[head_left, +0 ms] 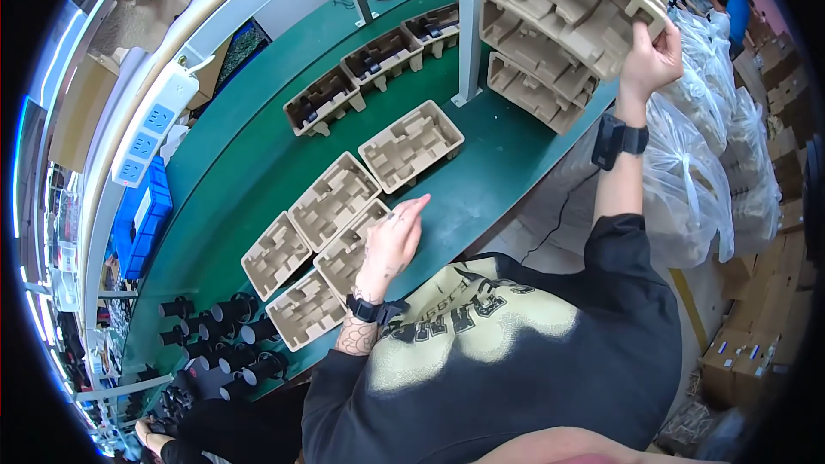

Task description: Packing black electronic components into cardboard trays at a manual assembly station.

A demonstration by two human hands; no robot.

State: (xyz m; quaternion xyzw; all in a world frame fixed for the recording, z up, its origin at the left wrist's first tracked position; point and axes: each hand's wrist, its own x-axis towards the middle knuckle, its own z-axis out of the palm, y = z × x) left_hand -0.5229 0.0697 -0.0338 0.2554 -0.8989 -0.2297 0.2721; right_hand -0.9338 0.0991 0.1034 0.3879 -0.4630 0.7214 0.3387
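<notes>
My right hand [650,60] is raised at the upper right, its fingers closed on the edge of a moulded pulp tray [593,13]. This tray tilts at the top of a stack of like trays [537,94] on the bench. My left hand [395,239] hovers over or rests on another pulp tray [345,251], fingers stretched out with nothing visible in them; whether it touches is unclear. Beside it lie more pulp trays [333,199], [411,146], set edge to edge in two rows, with no contents showing.
Farther back, a row of pulp trays [382,60] holds dark parts. Several black cylindrical items [232,339] stand at the lower left. A metal post [470,26] rises beside the stack. Bagged goods [687,180] and cartons [743,352] crowd the right; a blue bin [142,215] sits left.
</notes>
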